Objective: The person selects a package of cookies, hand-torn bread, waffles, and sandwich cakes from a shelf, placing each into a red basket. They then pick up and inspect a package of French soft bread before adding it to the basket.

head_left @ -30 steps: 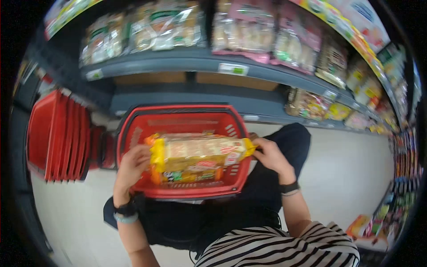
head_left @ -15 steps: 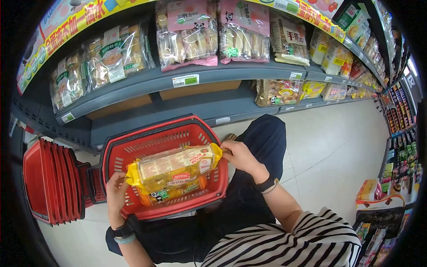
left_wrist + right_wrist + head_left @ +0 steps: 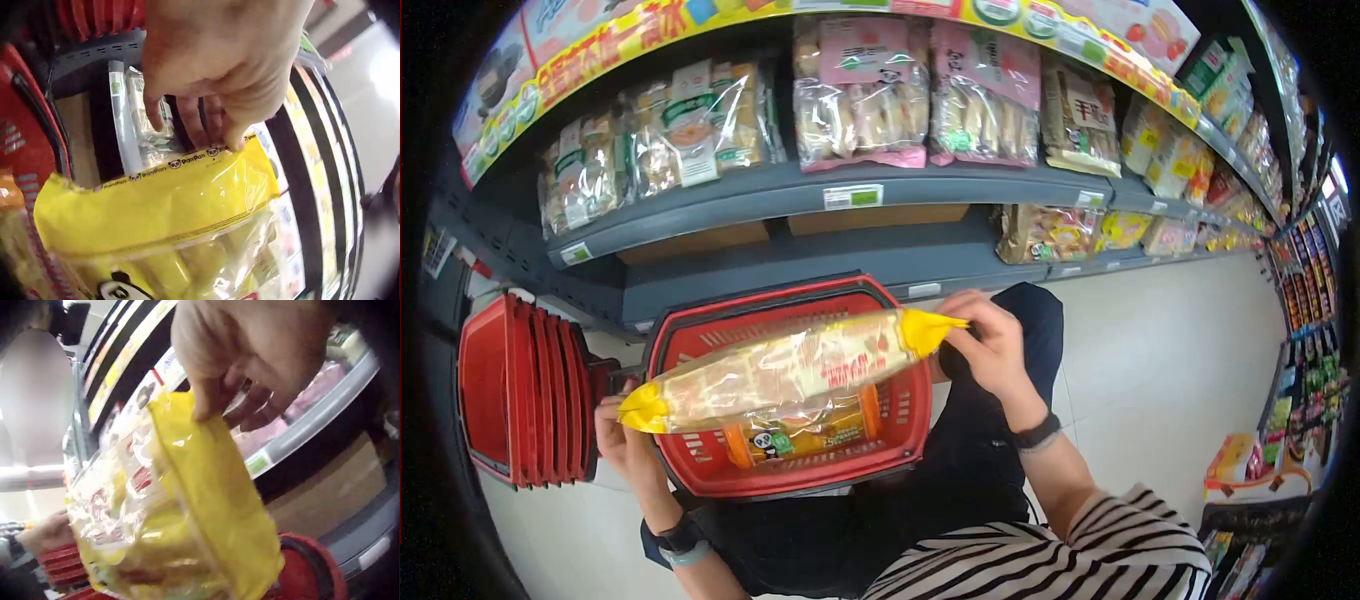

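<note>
A long clear and yellow bread package [image 3: 790, 368] is held above the red basket [image 3: 800, 487] in the head view. The left hand [image 3: 632, 450] pinches its left yellow end; in the left wrist view that hand [image 3: 228, 69] grips the yellow edge [image 3: 156, 206] between thumb and fingers. The right hand [image 3: 992, 350] pinches the other end, and in the right wrist view the hand [image 3: 250, 356] has its thumb on the yellow seal [image 3: 219, 481]. Beneath, a second orange and yellow package [image 3: 800, 435] lies in the basket.
Stacked red baskets [image 3: 525, 390] stand at the left. Ahead is a grey shelf [image 3: 730, 205] with bagged bread [image 3: 860, 95] along it. More bags [image 3: 1050, 235] sit on the lower shelf. The person's bent knee [image 3: 1035, 310] is right of the basket.
The held package has risen and turned its narrower side up, showing more of the package beneath. Both hands have moved up with its ends, still gripping them.
</note>
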The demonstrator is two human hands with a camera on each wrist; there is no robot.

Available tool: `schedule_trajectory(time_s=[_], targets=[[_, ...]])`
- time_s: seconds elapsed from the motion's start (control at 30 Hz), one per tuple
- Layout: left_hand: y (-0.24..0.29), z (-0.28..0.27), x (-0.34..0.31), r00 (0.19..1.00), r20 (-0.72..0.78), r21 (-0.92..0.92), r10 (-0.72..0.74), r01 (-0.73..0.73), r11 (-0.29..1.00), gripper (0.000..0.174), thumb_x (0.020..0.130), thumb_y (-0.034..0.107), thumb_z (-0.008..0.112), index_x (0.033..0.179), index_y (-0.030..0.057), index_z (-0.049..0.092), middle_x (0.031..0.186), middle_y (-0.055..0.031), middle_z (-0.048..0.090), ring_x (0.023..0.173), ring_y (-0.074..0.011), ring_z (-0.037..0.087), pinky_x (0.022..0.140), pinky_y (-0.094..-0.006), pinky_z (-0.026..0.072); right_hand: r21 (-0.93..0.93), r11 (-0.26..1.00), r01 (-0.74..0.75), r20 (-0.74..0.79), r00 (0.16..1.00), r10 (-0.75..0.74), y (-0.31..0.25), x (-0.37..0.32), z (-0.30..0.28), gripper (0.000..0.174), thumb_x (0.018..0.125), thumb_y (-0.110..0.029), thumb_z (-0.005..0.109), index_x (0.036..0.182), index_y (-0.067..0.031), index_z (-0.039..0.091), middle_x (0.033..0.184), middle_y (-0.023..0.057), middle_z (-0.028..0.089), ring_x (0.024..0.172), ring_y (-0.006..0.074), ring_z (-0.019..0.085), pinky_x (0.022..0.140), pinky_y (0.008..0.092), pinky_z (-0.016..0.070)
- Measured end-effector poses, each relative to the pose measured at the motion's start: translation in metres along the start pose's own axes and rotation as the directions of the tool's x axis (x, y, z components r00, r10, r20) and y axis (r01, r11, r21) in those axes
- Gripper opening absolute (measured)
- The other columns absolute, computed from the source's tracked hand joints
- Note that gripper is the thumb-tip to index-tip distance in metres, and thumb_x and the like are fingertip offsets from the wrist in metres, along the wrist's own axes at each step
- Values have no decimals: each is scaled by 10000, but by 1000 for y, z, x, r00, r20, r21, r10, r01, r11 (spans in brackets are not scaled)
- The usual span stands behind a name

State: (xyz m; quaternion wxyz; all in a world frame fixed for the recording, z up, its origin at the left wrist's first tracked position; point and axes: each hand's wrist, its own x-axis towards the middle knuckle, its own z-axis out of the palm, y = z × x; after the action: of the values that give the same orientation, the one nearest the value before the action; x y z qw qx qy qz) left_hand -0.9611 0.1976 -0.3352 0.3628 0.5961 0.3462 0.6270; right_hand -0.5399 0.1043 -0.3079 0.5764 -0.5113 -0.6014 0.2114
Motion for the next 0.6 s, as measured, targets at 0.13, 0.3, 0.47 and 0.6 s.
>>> schedule_trajectory(time_s=[0.13,0.3,0.47,0.6], targets=[[11,11,2,973,-30,252,-228,228,941,45,868,45,543,850,6,530,908,-59,562,843,-123,530,804,-266,416,-204,975,-85,33,995,94,11,9,13,87,737,22,645,815,10,609,918,115,646,871,212,588,806,318,444],[17,9,-1,976,-78,158,-202,212,964,51,892,52,530,850,24,521,893,-37,553,838,-90,519,768,-230,412,-23,981,-191,3,982,191,15,8,26,68,794,-15,625,843,25,602,882,86,636,849,158,571,785,268,436],[14,13,-7,979,-103,-173,-175,155,973,40,926,60,473,964,53,464,989,-29,486,894,-86,492,796,-226,392,191,970,-150,17,989,150,18,6,40,78,883,-25,535,935,10,490,1014,102,610,941,131,551,836,269,427],[5,15,-12,974,-63,-305,-216,187,934,44,942,83,443,979,61,453,1031,-35,453,946,-97,486,832,-236,389,354,909,-222,-6,971,240,-1,13,50,63,915,-35,482,931,-25,422,959,81,594,895,100,540,792,241,427]])
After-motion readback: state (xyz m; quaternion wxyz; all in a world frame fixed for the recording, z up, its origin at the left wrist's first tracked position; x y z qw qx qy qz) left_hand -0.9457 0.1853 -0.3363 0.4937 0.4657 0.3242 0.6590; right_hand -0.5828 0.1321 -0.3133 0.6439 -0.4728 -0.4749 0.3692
